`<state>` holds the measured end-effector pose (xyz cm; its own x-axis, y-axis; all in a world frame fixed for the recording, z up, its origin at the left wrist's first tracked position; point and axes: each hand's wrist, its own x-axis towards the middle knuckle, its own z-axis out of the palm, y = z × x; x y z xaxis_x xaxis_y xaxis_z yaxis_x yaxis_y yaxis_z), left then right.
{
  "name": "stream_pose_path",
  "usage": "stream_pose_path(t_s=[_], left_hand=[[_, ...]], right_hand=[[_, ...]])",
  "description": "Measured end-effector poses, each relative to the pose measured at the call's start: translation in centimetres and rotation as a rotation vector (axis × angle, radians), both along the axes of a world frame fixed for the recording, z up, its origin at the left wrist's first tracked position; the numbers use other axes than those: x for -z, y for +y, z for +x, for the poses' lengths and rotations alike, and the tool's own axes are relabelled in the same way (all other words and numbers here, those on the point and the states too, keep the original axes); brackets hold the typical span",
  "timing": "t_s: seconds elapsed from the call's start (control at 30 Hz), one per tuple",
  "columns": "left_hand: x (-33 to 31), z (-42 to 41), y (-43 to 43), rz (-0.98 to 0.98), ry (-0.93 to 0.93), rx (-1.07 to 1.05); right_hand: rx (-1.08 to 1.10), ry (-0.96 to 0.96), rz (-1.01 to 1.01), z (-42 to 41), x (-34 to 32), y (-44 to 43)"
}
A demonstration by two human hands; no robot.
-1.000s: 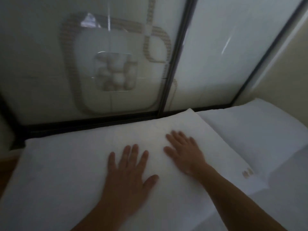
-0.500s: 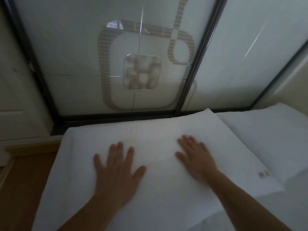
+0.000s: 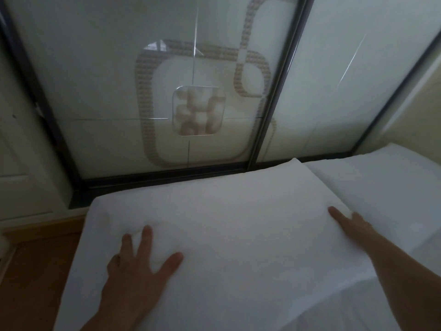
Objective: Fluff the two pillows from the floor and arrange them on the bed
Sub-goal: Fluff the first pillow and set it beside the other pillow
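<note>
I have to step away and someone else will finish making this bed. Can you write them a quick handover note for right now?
Left hand: open, fingers spread, flat on the near pillow, left side.
Right hand: open, at the pillow's right edge, next to the second pillow.
Both pillows lie on the bed, side by side against the glass panel at its head.
Done: both pillows are off the floor and placed.
Left: probably just a final smoothing of the near pillow, then lift the hands away.
</note>
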<state>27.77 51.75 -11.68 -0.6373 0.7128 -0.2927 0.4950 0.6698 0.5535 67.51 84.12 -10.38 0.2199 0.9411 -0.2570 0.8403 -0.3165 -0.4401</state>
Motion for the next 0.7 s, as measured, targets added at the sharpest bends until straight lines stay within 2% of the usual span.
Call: stream_pose_path(t_s=[0.1, 0.27, 0.4, 0.47, 0.5, 0.6, 0.7], left_hand=[[0.9, 0.0, 1.2, 0.098, 0.046, 0.029], [0.2, -0.5, 2.8, 0.179, 0.028, 0.08], [-0.4, -0.7, 2.5, 0.094, 0.047, 0.137], [-0.3, 0.1, 1.6, 0.049, 0.056, 0.106], [-0.3, 0.6, 1.0, 0.024, 0.047, 0.088], [0.1, 2.4, -0.5, 0.01, 0.014, 0.03], [0.6, 3.7, -1.2, -0.009, 0.045, -0.002]], right_hand=[[-0.054, -0.006, 0.057, 0.7, 1.0, 0.2], [-0.097, -0.241, 0.108, 2.3, 1.6, -1.3], [-0.055, -0.386, 0.119, 3.9, 0.1, -3.3], [-0.051, -0.476, 0.161, 2.8, -1.3, -3.7], [-0.074, -0.464, 0.181, 1.4, -1.8, -4.0], [-0.369, -0.315, 0.291, -4.4, -2.1, -5.8], [-0.697, -0.376, 0.274, -10.4, -0.8, -8.8]])
